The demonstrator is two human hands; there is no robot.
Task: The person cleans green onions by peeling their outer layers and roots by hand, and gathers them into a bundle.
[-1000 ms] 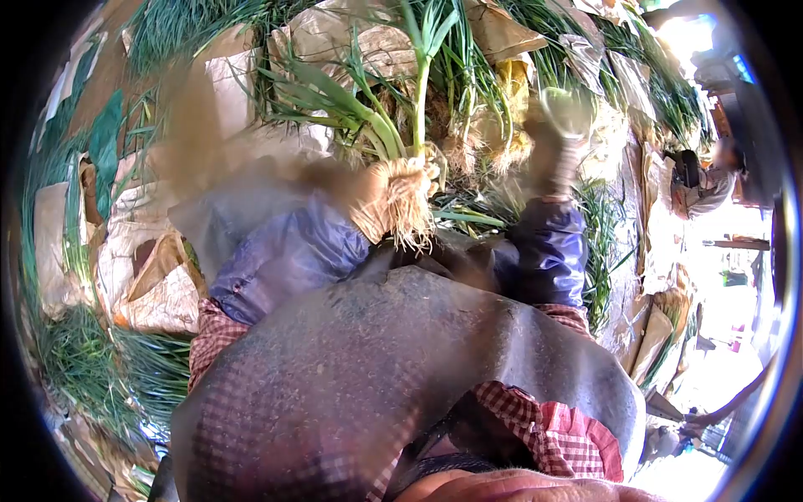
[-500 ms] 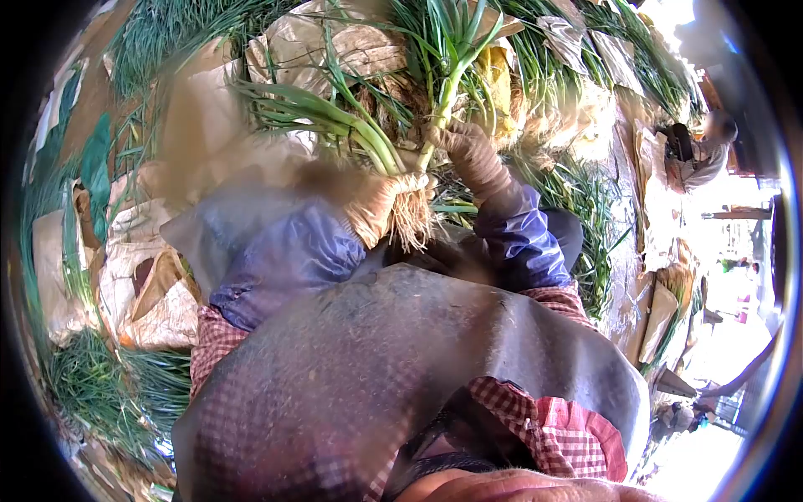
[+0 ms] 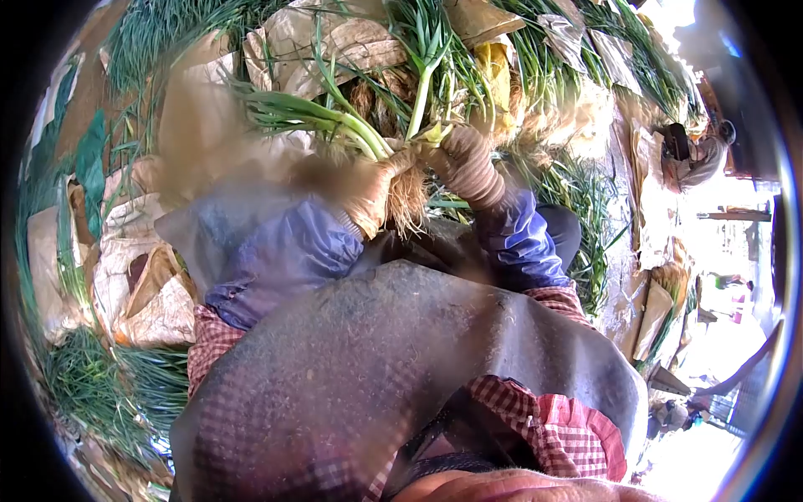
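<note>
In a tan glove, my left hand (image 3: 372,197) is closed around the lower ends of several green onions (image 3: 361,132). Their brown, stringy roots (image 3: 406,201) hang down beside it, and one stalk (image 3: 421,99) stands up straight with its leaves fanned out. Close by on the right, my right hand (image 3: 467,159), gloved too, has its fingers pinched on a pale yellow-green leaf strip (image 3: 435,132) near the base of that stalk. Part of my left hand is blurred by a smear on the lens.
Bundled green onions with roots (image 3: 552,113) lie in front and to the right. More leaves (image 3: 84,376) and a crumpled sack (image 3: 150,293) are on the left. A dark apron (image 3: 401,351) covers my lap. Another person (image 3: 707,159) is at the far right.
My right hand has come off the upright stalk, and a pale leaf strip now shows at its fingers. The stalk has shifted slightly left. My left hand keeps its hold.
</note>
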